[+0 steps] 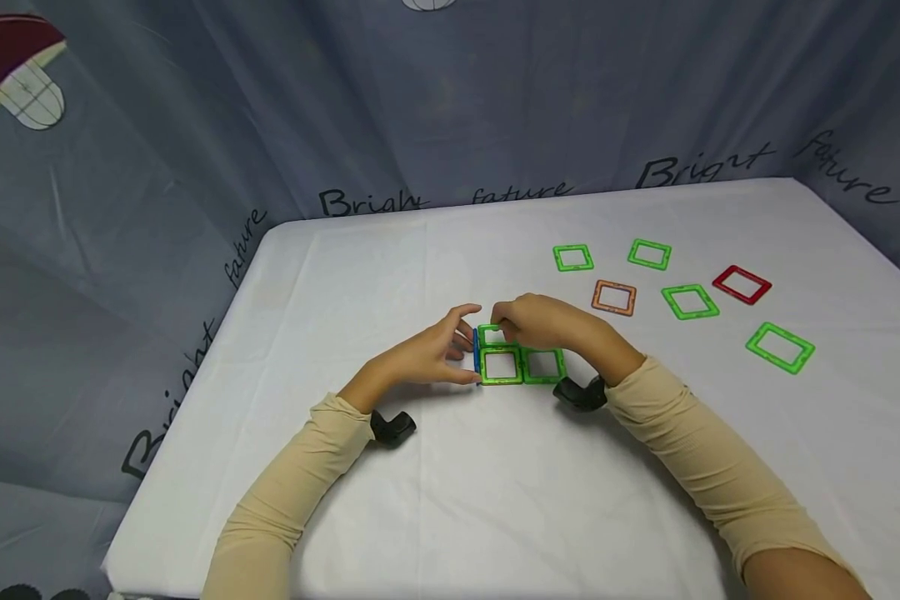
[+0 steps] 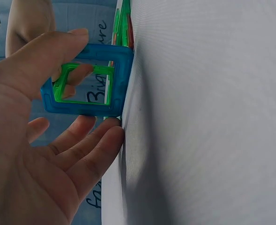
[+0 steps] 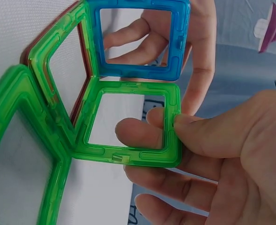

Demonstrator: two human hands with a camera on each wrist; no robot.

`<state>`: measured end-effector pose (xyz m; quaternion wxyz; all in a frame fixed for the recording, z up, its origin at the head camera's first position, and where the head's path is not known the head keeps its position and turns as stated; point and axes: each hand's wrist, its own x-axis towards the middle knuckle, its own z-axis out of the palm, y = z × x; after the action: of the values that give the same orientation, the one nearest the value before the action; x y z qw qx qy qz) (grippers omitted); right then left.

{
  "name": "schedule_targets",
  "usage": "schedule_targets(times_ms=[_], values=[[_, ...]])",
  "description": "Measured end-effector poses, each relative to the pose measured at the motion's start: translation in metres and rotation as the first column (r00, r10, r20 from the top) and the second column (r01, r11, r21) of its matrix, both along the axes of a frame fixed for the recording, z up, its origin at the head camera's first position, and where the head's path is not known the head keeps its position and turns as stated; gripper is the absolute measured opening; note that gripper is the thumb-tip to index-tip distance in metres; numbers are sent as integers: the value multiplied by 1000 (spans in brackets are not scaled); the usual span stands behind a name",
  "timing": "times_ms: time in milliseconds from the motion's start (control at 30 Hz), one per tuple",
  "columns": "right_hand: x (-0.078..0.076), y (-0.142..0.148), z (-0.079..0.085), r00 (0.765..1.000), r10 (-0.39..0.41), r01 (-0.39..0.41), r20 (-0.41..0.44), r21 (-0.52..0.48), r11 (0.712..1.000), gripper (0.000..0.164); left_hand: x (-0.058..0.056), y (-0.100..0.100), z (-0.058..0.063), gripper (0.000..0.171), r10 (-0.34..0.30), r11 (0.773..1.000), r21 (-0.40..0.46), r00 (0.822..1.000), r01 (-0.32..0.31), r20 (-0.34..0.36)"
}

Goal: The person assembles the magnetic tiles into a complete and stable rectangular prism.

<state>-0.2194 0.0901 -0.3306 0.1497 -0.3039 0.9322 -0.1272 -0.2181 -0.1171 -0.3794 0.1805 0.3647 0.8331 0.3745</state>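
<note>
My right hand (image 1: 540,321) pinches the upright green square (image 3: 133,88); my left hand (image 1: 433,352), loosely spread, adjoins the blue square (image 3: 140,71).

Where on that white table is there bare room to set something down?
The table is bare along its left edge beside the left sleeve, at back left beyond the left hand, and at the front between that sleeve and the right sleeve. It is crowded around the right hand, blue frame and green frames, and at back right among loose frames.

White-covered table (image 1: 390,517), grey-blue curtain (image 1: 420,108) behind, black lettering (image 1: 371,203), dark-red print (image 1: 15,42)
</note>
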Motion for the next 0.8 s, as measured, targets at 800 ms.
schedule_targets(times_ms=[800], values=[[-2,2,-2,999,30,-27,35,-72,997,25,1,0,-1,90,3,999,-33,1000,-3,-1]])
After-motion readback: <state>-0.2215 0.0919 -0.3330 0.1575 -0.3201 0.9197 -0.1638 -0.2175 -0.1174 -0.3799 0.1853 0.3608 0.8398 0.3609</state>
